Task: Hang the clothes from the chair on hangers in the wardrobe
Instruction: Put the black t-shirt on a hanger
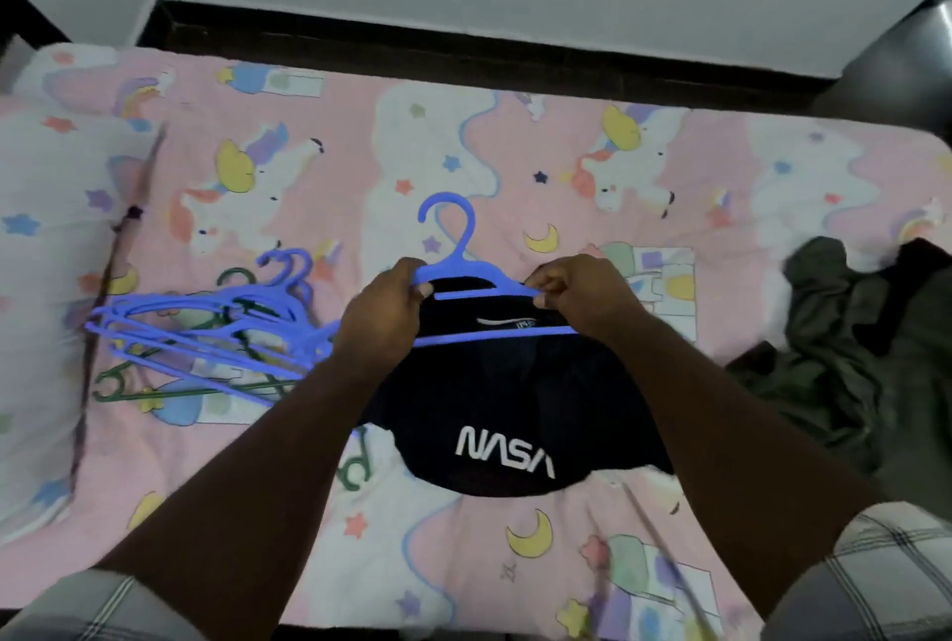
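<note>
A black T-shirt [507, 408] with white NASA lettering lies on the bed in the middle of the view. A blue plastic hanger [453, 249] sits in its collar, hook pointing away from me. My left hand [384, 316] grips the hanger's left shoulder together with the shirt's collar. My right hand [579, 290] pinches the hanger's right shoulder and the fabric there. The hanger's lower bar shows across the shirt's neck.
A pile of spare blue and green hangers [216, 331] lies left of the shirt on the pink unicorn bedsheet [515, 151]. Dark crumpled clothes [850, 347] are heaped at the right. A thin dark stick [111, 280] lies at the far left. A wall runs behind the bed.
</note>
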`<state>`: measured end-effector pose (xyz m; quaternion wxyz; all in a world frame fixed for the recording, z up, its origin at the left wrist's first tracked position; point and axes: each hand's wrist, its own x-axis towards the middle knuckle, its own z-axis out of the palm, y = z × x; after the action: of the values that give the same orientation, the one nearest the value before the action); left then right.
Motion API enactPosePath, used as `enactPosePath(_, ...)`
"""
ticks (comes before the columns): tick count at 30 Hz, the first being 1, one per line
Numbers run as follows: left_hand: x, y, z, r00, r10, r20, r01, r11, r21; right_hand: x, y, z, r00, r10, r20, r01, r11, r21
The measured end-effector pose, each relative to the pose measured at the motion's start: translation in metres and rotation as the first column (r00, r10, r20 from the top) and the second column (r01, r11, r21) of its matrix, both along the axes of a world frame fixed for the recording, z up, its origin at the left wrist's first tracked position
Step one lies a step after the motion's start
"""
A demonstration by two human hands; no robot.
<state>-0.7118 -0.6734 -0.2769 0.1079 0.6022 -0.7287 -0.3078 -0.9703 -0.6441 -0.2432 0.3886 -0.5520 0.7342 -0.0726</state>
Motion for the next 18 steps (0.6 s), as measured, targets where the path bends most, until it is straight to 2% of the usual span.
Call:
enactPosePath(2, -0.011, 0.008, -0.006, 0.998, 0.050, -0.030, -0.049, 0.998, 0.039, -0.022, 0.014, -0.012, 0.997, -0.077, -0.001, 0.077, 0.993, -0.094)
enactPosePath(5, -0.016, 0.016, -0.023, 0.990, 0.127, 0.062, -0.127, 0.992, 0.005, -0.051, 0.037, -0.038, 0.965, -0.261, -0.027, 0.253, 0.953, -0.168)
enactPosePath(8, -0.017, 0.023, -0.037, 0.966, 0.195, 0.170, -0.194, 0.981, -0.019, -0.065, 0.058, -0.079, 0.961, -0.252, -0.113, 0.247, 0.967, -0.059)
enactPosePath(12, -0.010, 0.034, -0.052, 0.934, 0.256, 0.248, -0.253, 0.966, -0.045, -0.057, 0.073, -0.122, 0.972, -0.225, -0.062, 0.228, 0.971, 0.064)
enactPosePath(18, 0.008, 0.041, -0.072, 0.907, 0.327, 0.266, -0.317, 0.945, -0.081, -0.035, 0.062, -0.159, 0.949, -0.315, -0.002, 0.314, 0.945, 0.090)
